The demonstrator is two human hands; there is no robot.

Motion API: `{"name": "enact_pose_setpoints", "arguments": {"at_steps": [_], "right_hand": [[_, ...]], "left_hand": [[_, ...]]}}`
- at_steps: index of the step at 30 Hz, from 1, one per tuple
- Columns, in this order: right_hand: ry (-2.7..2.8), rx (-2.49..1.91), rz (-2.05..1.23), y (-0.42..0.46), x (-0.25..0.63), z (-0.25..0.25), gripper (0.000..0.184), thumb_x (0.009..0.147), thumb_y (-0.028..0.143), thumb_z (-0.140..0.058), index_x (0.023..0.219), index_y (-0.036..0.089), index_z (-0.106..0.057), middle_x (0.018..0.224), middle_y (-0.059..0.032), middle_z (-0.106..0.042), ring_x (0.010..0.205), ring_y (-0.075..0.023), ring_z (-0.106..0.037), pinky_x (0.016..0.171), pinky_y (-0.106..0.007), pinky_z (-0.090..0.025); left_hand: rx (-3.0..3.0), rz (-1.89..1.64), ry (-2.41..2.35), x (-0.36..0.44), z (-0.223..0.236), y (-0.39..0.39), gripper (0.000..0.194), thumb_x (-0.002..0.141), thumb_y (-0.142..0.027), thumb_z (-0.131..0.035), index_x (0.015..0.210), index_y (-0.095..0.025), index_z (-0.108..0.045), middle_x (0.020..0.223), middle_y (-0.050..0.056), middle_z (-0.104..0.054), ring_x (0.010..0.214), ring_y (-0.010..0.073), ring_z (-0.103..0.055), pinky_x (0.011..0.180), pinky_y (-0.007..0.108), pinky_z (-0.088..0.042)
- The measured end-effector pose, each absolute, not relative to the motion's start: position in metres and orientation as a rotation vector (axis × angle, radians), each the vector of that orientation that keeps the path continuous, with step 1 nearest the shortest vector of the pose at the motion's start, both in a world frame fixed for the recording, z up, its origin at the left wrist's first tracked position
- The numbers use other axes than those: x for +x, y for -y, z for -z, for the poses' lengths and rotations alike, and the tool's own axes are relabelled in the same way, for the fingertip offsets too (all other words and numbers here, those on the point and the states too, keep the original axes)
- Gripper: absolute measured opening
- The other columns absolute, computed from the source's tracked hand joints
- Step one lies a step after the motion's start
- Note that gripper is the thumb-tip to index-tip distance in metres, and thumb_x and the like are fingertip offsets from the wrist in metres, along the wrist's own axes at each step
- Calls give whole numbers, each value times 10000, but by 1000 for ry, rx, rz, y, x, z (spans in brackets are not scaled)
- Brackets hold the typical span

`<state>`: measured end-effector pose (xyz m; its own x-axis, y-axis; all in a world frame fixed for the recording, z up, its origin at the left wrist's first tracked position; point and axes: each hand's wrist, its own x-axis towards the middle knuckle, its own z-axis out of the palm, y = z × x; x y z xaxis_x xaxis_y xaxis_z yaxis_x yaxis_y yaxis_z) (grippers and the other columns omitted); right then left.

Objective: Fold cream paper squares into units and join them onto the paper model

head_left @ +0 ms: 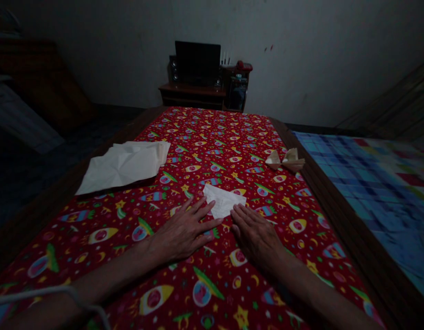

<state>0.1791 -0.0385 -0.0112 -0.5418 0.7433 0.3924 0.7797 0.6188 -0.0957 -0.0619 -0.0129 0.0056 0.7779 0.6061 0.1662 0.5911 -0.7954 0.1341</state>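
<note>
A small folded white paper (224, 200) lies on the red patterned tablecloth (205, 151) in front of me. My left hand (184, 231) rests flat with fingers spread, its fingertips touching the paper's near left edge. My right hand (255, 233) lies flat beside it, fingers stretched out, fingertips at the paper's near right edge. Neither hand holds anything.
A stack of white paper sheets (124, 165) lies at the left of the table. A folded paper shape (286, 160) sits near the right edge. A blue checked mattress (370, 183) lies to the right. A dark screen on a wooden stand (197, 64) is against the far wall.
</note>
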Motion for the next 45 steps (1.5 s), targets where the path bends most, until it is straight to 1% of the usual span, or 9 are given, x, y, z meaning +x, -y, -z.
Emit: {"name": "enact_pose_setpoints", "arguments": {"at_steps": [5, 7, 9, 12, 15, 19, 23, 35, 45], "right_hand": [[2356, -1191, 138, 30, 180, 10, 258, 898, 188, -454, 1086, 137, -623, 1121, -112, -656, 1063, -222, -593, 919, -390, -475], [2345, -1175, 145, 25, 181, 10, 222, 898, 196, -466, 1036, 153, -633, 1085, -100, -670, 1010, -212, -611, 877, -374, -475], [2356, -1155, 159, 19, 181, 9, 183, 898, 201, -474, 948, 163, -645, 1010, -82, -688, 938, -194, -621, 828, -339, -465], [2376, -1260, 191, 9, 175, 3, 191, 890, 249, -499, 779, 170, -634, 839, -64, -684, 821, -190, -604, 740, -320, -430], [2302, -1485, 182, 2, 168, -1, 203, 866, 332, -538, 761, 176, -617, 810, -73, -636, 781, -201, -552, 695, -322, -396], [2180, -1607, 120, -1, 169, 1, 294, 839, 424, -559, 1004, 183, -595, 931, -100, -572, 869, -233, -494, 720, -332, -390], [2161, -1610, 66, -2, 176, 5, 358, 842, 463, -537, 1077, 193, -563, 936, -94, -543, 881, -240, -470, 745, -346, -392], [2076, -1543, 0, -8, 179, 13, 133, 842, 291, -556, 906, 175, -546, 891, -77, -539, 856, -219, -465, 734, -330, -397], [2102, -1435, -124, -12, 184, 19, 65, 847, 241, -538, 809, 191, -553, 770, -41, -573, 725, -183, -502, 652, -292, -382]], "left_hand": [[2784, -332, -866, -69, -10, 0, 325, 918, -324, -435, 1221, -337, -553, 1390, 55, -445, 1310, 305, -352, 1025, 549, -302], [2677, -430, -807, -70, -12, -14, 304, 933, -286, -398, 1098, -274, -652, 1244, 56, -590, 1226, 256, -471, 1008, 455, -368], [2517, -614, -880, -67, -12, -32, 306, 926, -284, -411, 1043, -195, -680, 1069, 74, -681, 1012, 193, -616, 909, 334, -459], [2473, -746, -1047, -59, -10, -58, 238, 874, -293, -519, 963, -168, -700, 919, 64, -690, 873, 178, -626, 794, 284, -485], [2596, -697, -981, -49, -6, -74, 334, 818, -331, -607, 1122, -192, -623, 1019, 71, -605, 939, 192, -563, 816, 302, -470], [2681, -648, -909, -45, -2, -77, 497, 815, -359, -611, 1269, -194, -490, 1137, 95, -518, 1061, 219, -484, 922, 356, -426], [2647, -670, -878, -48, 1, -79, 472, 830, -363, -591, 1258, -191, -492, 1187, 94, -494, 1114, 220, -455, 962, 354, -403], [2541, -651, -874, -48, 8, -93, 346, 762, -278, -676, 1091, -197, -608, 954, 29, -503, 925, 173, -502, 803, 286, -452], [2545, -714, -833, -45, 7, -94, 262, 727, -232, -688, 961, -189, -578, 1022, 35, -505, 1006, 192, -463, 876, 318, -418]]}}
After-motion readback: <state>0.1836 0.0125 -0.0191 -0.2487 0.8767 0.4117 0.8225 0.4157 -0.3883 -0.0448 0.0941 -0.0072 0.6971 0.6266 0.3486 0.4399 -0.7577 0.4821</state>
